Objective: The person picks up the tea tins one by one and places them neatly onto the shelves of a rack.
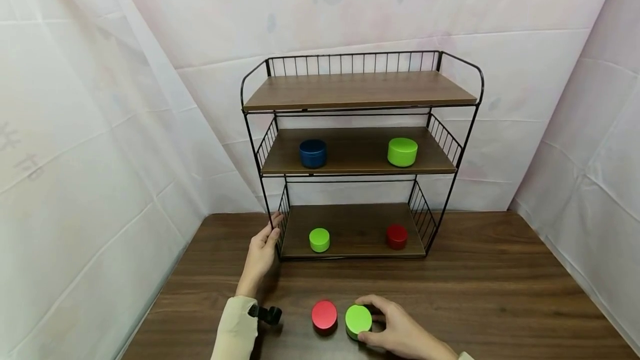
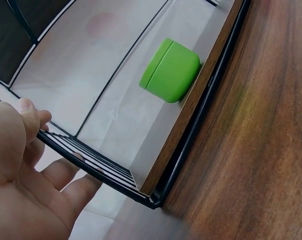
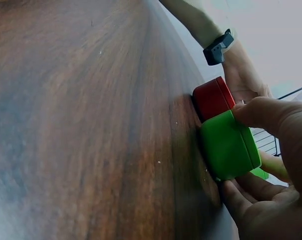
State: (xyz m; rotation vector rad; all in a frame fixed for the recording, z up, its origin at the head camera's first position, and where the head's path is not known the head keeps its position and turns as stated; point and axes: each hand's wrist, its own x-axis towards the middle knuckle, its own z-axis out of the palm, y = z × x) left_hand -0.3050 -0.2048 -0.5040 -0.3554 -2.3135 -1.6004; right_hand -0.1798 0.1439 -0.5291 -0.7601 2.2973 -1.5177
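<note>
My left hand [image 1: 262, 249] grips the left side of a black wire rack [image 1: 357, 257], its thumb and fingers around the wire [image 2: 86, 162] near the bottom shelf. In front of the rack, my right hand [image 1: 397, 329] holds a round green tin [image 1: 358, 320] by its sides, thumb on one side and fingers on the other. That green tin [image 3: 228, 145] is low over the tabletop in the right wrist view. Just left of it, a round red tin [image 1: 324, 315] stands on the table. Closest to my left hand on the bottom shelf is a smaller green tin [image 1: 319, 240].
Also on the bottom shelf [image 1: 355, 224] is a dark red tin [image 1: 397, 236], toward the right. The middle shelf [image 1: 357, 146] bears a blue tin [image 1: 313, 153] and another green tin [image 1: 402, 152]. White cloth [image 1: 100, 154] hangs behind and beside the wooden table [image 1: 500, 293].
</note>
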